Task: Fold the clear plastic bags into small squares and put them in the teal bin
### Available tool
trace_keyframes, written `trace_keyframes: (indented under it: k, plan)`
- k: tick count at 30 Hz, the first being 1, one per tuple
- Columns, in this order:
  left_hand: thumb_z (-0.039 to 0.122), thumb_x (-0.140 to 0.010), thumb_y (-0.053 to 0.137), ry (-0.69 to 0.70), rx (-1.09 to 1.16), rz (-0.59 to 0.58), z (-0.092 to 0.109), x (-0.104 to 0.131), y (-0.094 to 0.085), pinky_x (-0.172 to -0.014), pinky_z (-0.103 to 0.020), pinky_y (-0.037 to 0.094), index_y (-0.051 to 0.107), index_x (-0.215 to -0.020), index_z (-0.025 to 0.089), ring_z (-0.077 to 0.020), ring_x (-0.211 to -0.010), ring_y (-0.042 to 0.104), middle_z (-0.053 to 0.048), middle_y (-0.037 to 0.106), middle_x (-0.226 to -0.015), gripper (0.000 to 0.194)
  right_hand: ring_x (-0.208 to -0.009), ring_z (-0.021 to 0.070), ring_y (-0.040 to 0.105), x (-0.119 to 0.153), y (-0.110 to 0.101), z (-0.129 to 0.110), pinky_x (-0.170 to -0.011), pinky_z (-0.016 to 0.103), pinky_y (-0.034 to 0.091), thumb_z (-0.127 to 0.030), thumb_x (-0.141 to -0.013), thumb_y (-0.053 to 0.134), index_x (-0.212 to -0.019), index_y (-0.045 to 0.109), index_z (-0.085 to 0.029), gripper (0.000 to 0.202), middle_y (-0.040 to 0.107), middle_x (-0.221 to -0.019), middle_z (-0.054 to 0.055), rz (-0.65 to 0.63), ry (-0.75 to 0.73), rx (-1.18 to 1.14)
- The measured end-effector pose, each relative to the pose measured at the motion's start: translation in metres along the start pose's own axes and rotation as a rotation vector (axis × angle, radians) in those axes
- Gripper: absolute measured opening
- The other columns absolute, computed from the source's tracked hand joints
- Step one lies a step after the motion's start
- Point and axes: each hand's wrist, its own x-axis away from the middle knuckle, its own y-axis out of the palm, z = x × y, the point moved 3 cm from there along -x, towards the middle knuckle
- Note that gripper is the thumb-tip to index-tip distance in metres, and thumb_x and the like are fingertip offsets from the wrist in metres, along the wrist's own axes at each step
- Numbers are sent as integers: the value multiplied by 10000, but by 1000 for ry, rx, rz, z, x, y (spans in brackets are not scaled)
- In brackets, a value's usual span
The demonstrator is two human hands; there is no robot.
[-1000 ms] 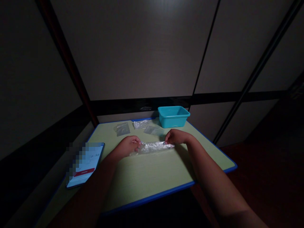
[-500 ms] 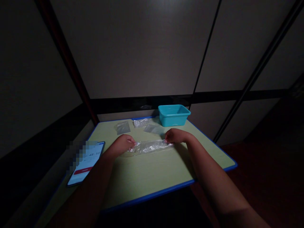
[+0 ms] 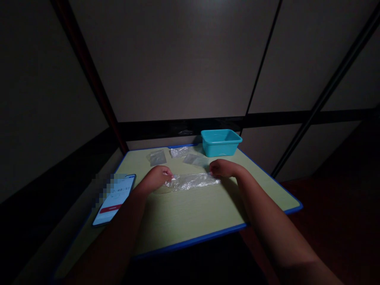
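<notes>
A clear, crinkled plastic bag (image 3: pixel 192 181) stretches sideways between my two hands, low over the middle of the table. My left hand (image 3: pixel 160 176) pinches its left end, and my right hand (image 3: pixel 221 168) grips the far right corner. Both sets of fingers are closed on the thin plastic. Just beyond the bag lie a flat clear packet (image 3: pixel 194 159), another flat packet (image 3: pixel 158 157) to the left, and a shiny folded plastic wrapper (image 3: pixel 180 152) near the back edge. Whether the held bag contains anything is hard to make out.
A turquoise plastic basket (image 3: pixel 222 149) stands at the back right of the pale table (image 3: pixel 190 217), which has a blue rim. A phone (image 3: pixel 114 200) with a lit timer screen lies at the left, partly behind my forearm. Cabinet panels (image 3: pixel 178 71) rise behind the table.
The whole view has shifted slightly, so things appear a little farther right. Both hands keep hold of the bag's ends, and its surface wrinkles have changed a little.
</notes>
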Motion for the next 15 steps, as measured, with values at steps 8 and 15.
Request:
trace_keyframes:
  k: [8,15]
  plan:
    - [359,-569,576,-57,17,-79,-1,4,0,-513,-244,391,577,-592,170,-157,-527,549,-1,595,-538,191,-633,134,511,-2,0,0,-562,219,355,-323,-799,485,-812,649,-108,271,641,-726,65,33,-96,12]
    - [329,-557,552,-115,2,-59,-8,3,-13,-496,-240,370,561,-576,172,-146,-491,517,18,542,-480,159,-677,139,552,-5,0,1,-598,208,377,-188,-711,551,-823,668,-111,179,668,-766,58,59,-88,-20]
